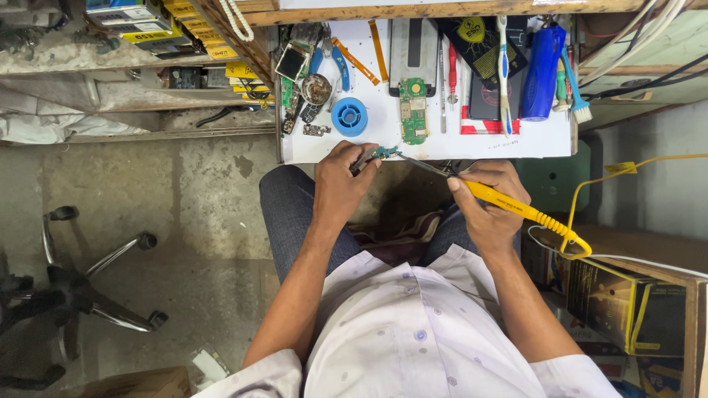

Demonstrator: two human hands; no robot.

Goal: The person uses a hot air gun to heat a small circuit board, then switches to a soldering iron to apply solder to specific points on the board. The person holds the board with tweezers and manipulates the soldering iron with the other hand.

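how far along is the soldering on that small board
Done: a phone is already opened up, its green circuit board lying bare on the white worktop, with the blue solder spool beside it.
In hand: the left hand pinches a small board piece at the worktop edge, and the right hand holds the yellow soldering iron, tip at that piece.
Left: loose parts lie unassembled; whether the joint is finished cannot be told.

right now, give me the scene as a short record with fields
left hand: left hand pinches a small green circuit board at the white work surface edge
right hand: right hand grips a yellow soldering iron, tip toward the board
on surface: blue solder spool, green phone board, blue bottle, toothbrush
floor left: chair base
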